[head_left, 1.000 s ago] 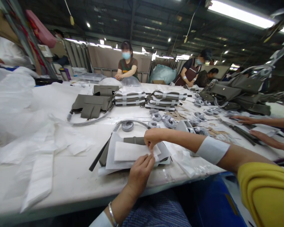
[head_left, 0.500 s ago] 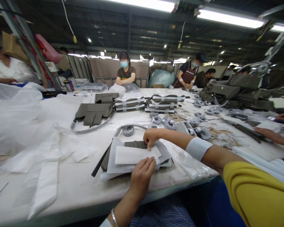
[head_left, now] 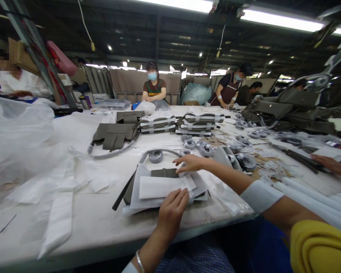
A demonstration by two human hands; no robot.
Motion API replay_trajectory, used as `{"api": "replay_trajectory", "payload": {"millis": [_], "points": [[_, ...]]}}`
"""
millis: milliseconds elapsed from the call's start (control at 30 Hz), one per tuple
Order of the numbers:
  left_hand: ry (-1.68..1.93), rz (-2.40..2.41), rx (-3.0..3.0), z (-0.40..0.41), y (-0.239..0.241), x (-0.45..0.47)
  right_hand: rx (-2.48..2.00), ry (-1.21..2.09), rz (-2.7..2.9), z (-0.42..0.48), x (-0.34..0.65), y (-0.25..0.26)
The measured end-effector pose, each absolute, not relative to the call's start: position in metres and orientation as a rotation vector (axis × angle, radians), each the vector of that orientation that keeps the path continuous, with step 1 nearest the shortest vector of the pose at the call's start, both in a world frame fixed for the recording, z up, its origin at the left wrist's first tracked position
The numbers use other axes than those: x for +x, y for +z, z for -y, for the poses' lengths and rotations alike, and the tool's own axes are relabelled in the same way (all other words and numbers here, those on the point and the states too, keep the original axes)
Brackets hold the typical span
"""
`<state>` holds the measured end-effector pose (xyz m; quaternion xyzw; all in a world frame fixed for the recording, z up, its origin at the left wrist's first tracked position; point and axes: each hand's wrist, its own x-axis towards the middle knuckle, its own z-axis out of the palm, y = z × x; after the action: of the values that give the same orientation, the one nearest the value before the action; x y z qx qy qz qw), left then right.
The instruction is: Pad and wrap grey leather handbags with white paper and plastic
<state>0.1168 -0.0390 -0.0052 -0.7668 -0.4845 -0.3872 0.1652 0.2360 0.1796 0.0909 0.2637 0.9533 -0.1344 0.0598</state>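
Note:
A flat grey bag piece (head_left: 163, 173) lies on the white table (head_left: 96, 223) in front of me, wrapped in white paper sheets (head_left: 159, 186). My left hand (head_left: 170, 213) rests on the near edge of the paper, fingers pressing it down. Above the far edge of the piece hovers my right hand (head_left: 191, 163), fingers spread, holding nothing. A dark strap (head_left: 122, 194) sticks out to the left from under the paper.
Grey strap rolls (head_left: 155, 156) and stacks of wrapped bag pieces (head_left: 157, 124) lie beyond. White paper and plastic (head_left: 31, 151) cover the left. Another person's hands (head_left: 332, 163) work at the right; seated co-workers (head_left: 153, 85) are at the far end. White tubes (head_left: 315, 197) lie near right.
My right hand let go of the paper's upper edge and lifted away with fingers spread. My left hand stayed on the near edge. The view shifted slightly.

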Motion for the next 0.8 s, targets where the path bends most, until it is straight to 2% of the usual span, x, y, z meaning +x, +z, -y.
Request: {"api": "replay_trajectory", "payload": {"millis": [367, 567, 667, 800], "points": [[-1.125, 1.379, -2.247, 0.039, -0.002, 0.115, 0.977, -0.559, -3.002, -0.155, 0.239, 0.054], [-1.042, 1.441, -2.350, 0.043, 0.014, 0.108, 1.105, -0.462, -3.175, -0.114, 0.256, 0.072], [-0.952, 1.424, -2.402, 0.049, 0.031, 0.093, 0.988, -0.422, -3.328, -0.072, 0.277, 0.070], [-0.606, 1.356, -2.414, 0.061, 0.048, 0.059, 0.786, -0.097, -3.374, -0.033, 0.299, 0.049]]}}
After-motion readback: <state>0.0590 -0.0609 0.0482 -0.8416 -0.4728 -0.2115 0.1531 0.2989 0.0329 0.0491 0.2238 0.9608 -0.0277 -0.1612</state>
